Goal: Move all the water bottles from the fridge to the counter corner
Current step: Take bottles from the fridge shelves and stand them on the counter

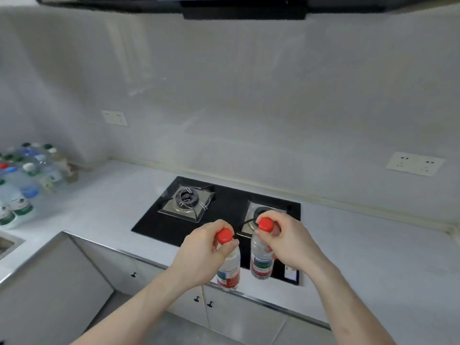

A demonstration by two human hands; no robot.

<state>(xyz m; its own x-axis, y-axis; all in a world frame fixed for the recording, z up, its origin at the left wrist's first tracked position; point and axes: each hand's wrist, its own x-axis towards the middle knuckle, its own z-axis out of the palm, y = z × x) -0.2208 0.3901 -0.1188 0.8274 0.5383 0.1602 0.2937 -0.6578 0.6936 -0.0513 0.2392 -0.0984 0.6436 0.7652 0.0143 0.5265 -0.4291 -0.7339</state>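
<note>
My left hand (204, 250) grips the neck of a clear water bottle (228, 268) with a red cap and a red label. My right hand (286, 236) grips the neck of a second red-capped bottle (261, 262). Both bottles hang upright, side by side, above the front edge of the counter near the black hob. At the far left, in the counter corner (82, 192), stands a cluster of several water bottles (27, 178) with green, blue, white and red caps. The fridge is out of view.
A black two-burner gas hob (216, 215) is set into the white counter right behind the held bottles. A sink edge (7, 242) shows at the lower left. Wall sockets (415, 163) sit on the right wall, a range hood (244, 8) overhead, and cabinet doors (139, 270) below.
</note>
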